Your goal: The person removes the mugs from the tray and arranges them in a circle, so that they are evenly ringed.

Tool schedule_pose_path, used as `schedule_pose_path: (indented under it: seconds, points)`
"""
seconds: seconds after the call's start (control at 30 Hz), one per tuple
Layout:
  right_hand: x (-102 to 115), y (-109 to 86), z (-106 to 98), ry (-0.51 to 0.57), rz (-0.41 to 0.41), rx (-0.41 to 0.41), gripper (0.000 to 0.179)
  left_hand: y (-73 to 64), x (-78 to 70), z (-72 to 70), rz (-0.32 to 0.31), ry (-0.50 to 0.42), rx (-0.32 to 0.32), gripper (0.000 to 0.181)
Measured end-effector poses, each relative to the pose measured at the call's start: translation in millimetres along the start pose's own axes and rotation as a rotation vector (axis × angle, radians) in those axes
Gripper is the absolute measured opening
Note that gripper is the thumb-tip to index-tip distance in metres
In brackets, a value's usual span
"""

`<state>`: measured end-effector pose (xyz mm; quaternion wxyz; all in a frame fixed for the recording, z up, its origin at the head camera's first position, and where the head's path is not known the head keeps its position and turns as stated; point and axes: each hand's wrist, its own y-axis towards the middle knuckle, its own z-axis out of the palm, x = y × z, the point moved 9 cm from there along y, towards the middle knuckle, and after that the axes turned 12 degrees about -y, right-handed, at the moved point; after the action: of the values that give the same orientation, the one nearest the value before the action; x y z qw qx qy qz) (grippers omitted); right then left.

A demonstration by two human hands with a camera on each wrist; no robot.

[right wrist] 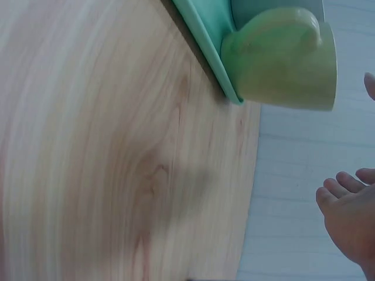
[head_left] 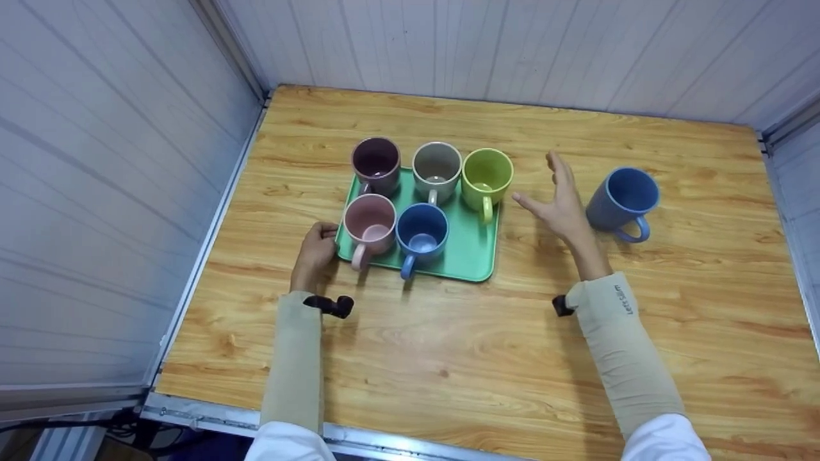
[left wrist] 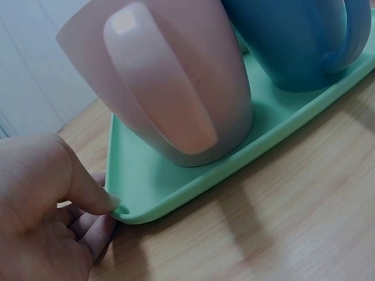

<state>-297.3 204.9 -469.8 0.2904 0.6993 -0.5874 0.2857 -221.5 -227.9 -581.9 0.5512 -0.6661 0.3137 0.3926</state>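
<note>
Head view: the green tray (head_left: 472, 253) lies between left hand (head_left: 316, 248), pinching its corner, and outspread right hand (head_left: 562, 208).

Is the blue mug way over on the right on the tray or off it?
Off: the blue mug stands on the wooden table, with the right hand between it and the green tray.

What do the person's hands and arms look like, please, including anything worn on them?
The left hand and right hand are bare. The arms wear beige sleeves, with white cloth further up. A small black fitting sits at each wrist. Dark lettering marks the right sleeve near its cuff, too small to read surely.
</note>
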Motion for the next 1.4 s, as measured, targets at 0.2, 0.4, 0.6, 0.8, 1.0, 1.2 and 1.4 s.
schedule_pose_path:
  seconds: [0.2,0.4,0.6,0.8,1.0,1.2,1.4]
  points:
    - [8,3.3,19,0.055,0.005,0.001,0.103,2.2,-0.2,-0.9,0.015,-0.024,-0.008,0.034]
    - [12,7.6,37,0.074,-0.019,-0.023,0.1,2.8,-2.6,0.2,0.079,0.0,-0.013,0.042]
    - [20,12.8,52,0.095,-0.032,-0.03,0.099,1.7,-2.3,0.1,0.083,0.029,-0.02,0.044]
    - [20,16.0,58,0.088,0.012,-0.023,0.103,0.4,-2.7,0.1,0.073,0.005,-0.018,0.038]
    - [17,19.2,62,0.059,0.048,-0.042,0.107,0.2,-2.7,0.0,0.066,0.012,-0.02,0.035]
    - [16,22.9,62,0.074,0.028,-0.106,0.1,-0.5,-2.0,0.3,0.057,-0.039,-0.016,0.033]
    - [15,22.9,60,0.068,0.028,-0.142,0.096,0.2,-2.0,0.4,0.064,-0.02,-0.006,0.034]
